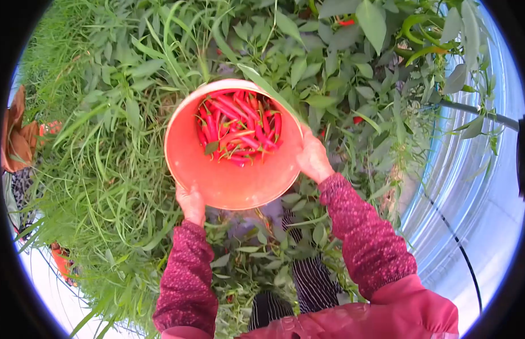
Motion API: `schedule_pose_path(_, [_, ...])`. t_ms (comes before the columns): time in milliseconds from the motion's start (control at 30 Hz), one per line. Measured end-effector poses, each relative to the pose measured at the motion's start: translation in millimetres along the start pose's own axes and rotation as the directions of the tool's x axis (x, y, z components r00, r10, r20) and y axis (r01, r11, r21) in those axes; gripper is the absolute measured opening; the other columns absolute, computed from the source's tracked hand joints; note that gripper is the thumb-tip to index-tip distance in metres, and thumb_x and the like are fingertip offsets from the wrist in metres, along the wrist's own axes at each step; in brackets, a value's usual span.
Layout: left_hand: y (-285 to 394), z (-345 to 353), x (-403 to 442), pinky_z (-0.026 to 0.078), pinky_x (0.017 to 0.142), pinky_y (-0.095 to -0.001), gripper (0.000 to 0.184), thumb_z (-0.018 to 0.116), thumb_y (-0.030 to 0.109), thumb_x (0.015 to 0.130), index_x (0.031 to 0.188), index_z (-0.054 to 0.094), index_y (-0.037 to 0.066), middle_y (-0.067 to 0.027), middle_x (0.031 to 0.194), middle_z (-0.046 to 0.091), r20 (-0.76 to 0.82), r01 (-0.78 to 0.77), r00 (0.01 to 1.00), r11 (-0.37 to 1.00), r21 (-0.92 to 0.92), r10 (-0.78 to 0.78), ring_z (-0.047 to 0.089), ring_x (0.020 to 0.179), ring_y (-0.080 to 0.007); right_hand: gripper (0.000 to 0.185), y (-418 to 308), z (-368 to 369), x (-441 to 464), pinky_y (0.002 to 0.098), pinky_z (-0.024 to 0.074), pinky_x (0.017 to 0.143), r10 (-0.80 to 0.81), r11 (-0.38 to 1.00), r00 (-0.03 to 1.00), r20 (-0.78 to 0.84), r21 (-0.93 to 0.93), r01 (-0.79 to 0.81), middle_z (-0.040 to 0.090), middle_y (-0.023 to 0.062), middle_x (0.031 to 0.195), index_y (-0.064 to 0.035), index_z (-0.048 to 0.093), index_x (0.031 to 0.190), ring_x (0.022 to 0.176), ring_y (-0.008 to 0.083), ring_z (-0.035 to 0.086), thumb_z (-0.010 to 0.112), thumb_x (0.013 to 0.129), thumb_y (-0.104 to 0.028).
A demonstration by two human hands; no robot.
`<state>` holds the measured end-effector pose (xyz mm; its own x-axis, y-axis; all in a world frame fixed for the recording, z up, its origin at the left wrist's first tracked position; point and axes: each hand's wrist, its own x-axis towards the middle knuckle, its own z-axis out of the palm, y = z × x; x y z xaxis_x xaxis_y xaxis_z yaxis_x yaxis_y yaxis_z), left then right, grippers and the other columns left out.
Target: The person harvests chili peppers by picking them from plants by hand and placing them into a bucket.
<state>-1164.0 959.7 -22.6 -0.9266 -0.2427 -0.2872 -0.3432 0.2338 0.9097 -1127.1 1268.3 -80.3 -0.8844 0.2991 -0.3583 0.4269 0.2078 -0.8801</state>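
Note:
Both my hands grip an orange bucket (234,189) held out in front of me, its mouth tipped toward my view. My left hand (191,204) is closed on the lower left of the rim, and my right hand (314,155) on the right side. Fingers of both hands are partly hidden behind the bucket wall. Inside lies a heap of red chili peppers (240,127), some with green stems, and a small leaf (211,148) rests among them. A long green leaf (268,87) crosses the upper right of the rim.
Pepper plants (341,73) surround the bucket, with green chilies (426,51) hanging at upper right. Tall grass (110,169) grows thickly on the left. Clear plastic sheeting (466,186) and a dark pipe (482,114) stand at right. Brown and patterned cloth (17,138) shows at far left.

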Motion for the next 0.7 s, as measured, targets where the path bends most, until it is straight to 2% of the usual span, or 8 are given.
schedule_pose_path(67, [-16,13,-4,0.043,0.090,-0.0301,0.040,0.046,-0.006,0.083,0.123,0.047,0.000,-0.0093,0.114,0.058,-0.057,0.058,0.997,0.997,0.058,-0.055,0.056,0.101,-0.0177,0.048,-40,-21,-8,0.0346,0.0425,0.090,0.308,0.937,0.951,-0.011,-0.168,-0.305,0.059,0.0193,0.110,-0.0042,0.040,0.128,0.104,0.0303,0.057,0.050,0.080,-0.005])
schedule_pose_path(100, [-9,12,0,0.043,0.089,-0.0301,0.039,0.048,-0.004,0.085,0.124,0.046,0.000,-0.0090,0.114,0.058,-0.025,0.004,1.000,0.972,0.237,0.002,0.056,0.100,-0.0178,0.048,-50,-22,-5,0.0346,0.0425,0.090,0.314,0.935,0.949,-0.006,-0.171,-0.310,0.059,0.0193,0.110,-0.0042,0.040,0.128,0.104,0.0303,0.057,0.050,0.080,-0.005])
schedule_pose_path(133, [-6,8,-1,0.043,0.089,-0.0301,0.039,0.048,-0.004,0.085,0.124,0.046,0.000,-0.0090,0.114,0.058,-0.028,0.014,1.000,0.969,0.248,-0.008,0.056,0.100,-0.0178,0.046,-57,-22,-5,0.0351,0.0429,0.089,0.322,0.926,0.947,-0.011,-0.203,-0.318,0.060,0.0196,0.109,-0.0047,0.041,0.127,0.103,0.0311,0.058,0.051,0.081,-0.005])
schedule_pose_path(233, [-1,9,1,0.043,0.090,-0.0310,0.042,0.049,-0.006,0.083,0.125,0.044,-0.002,-0.0115,0.117,0.056,0.024,0.099,0.994,0.982,0.162,-0.104,0.055,0.102,-0.0194,0.044,-57,-20,-11,0.0360,0.0436,0.088,0.321,0.912,0.947,-0.032,-0.258,-0.318,0.060,0.0197,0.107,-0.0063,0.043,0.125,0.101,0.0326,0.058,0.052,0.083,-0.007])
schedule_pose_path(400, [-13,15,-3,0.043,0.091,-0.0311,0.042,0.048,-0.007,0.083,0.125,0.045,-0.001,-0.0110,0.116,0.057,-0.050,0.044,0.998,0.996,0.076,-0.040,0.056,0.102,-0.0195,0.040,-61,-17,-7,0.0353,0.0438,0.087,0.336,0.920,0.938,-0.089,-0.183,-0.347,0.061,0.0165,0.108,-0.0084,0.046,0.123,0.101,0.0298,0.059,0.053,0.084,-0.009])
schedule_pose_path(467, [-16,14,-4,0.043,0.090,-0.0295,0.044,0.047,-0.008,0.084,0.127,0.044,0.002,-0.0091,0.117,0.057,-0.042,0.034,0.999,0.990,0.136,-0.028,0.055,0.102,-0.0170,0.040,-50,-17,-8,0.0345,0.0438,0.087,0.311,0.935,0.947,-0.082,-0.150,-0.320,0.061,0.0166,0.107,-0.0086,0.046,0.123,0.100,0.0290,0.059,0.053,0.084,-0.010])
schedule_pose_path(533, [-20,18,-6,0.042,0.092,-0.0293,0.047,0.048,-0.009,0.084,0.129,0.044,0.002,-0.0089,0.118,0.057,-0.061,-0.008,0.998,0.998,0.067,0.012,0.055,0.104,-0.0168,0.043,-32,-15,-9,0.0439,0.0477,0.074,0.119,0.967,0.985,-0.126,-0.209,-0.143,0.063,0.0203,0.092,-0.0125,0.043,0.124,0.086,0.0378,0.061,0.052,0.083,-0.019])
schedule_pose_path(700, [-13,24,-5,0.041,0.094,-0.0304,0.050,0.047,-0.010,0.083,0.131,0.042,0.003,-0.0086,0.121,0.055,-0.070,0.061,0.996,0.988,0.141,-0.052,0.053,0.107,-0.0175,0.044,-29,-18,-1,0.0448,0.0461,0.078,0.195,0.951,0.974,-0.116,-0.219,-0.217,0.062,0.0214,0.098,-0.0128,0.041,0.127,0.091,0.0384,0.060,0.051,0.084,-0.018])
